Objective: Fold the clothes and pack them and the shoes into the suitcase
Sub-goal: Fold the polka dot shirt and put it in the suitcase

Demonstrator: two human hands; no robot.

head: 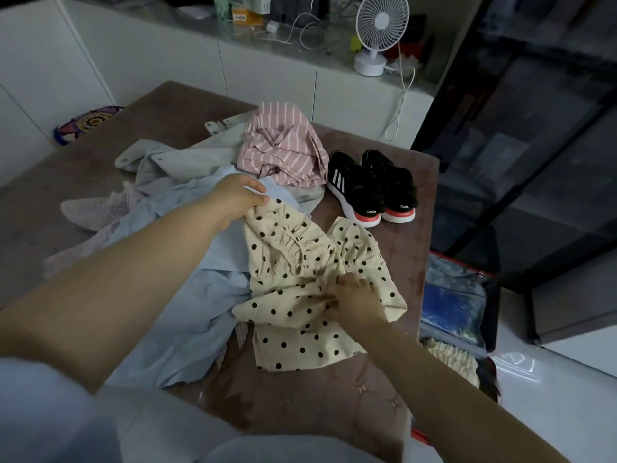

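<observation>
I'm working fold step: left hand (241,195) pinching upper edge of dotted top (293,259) at frame centre, right hand (357,297) gripping its bunched middle. I'm guessing next move needs it spread flat. Suitcase (457,295) lying open, lower right.

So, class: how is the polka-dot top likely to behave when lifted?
Probably floppy: the polka-dot top lies crumpled and bunches where the left hand and right hand grip it. Likely light, since the cloth looks thin. It should sag and drape rather than hold a shape, as its gathered folds suggest.
</observation>
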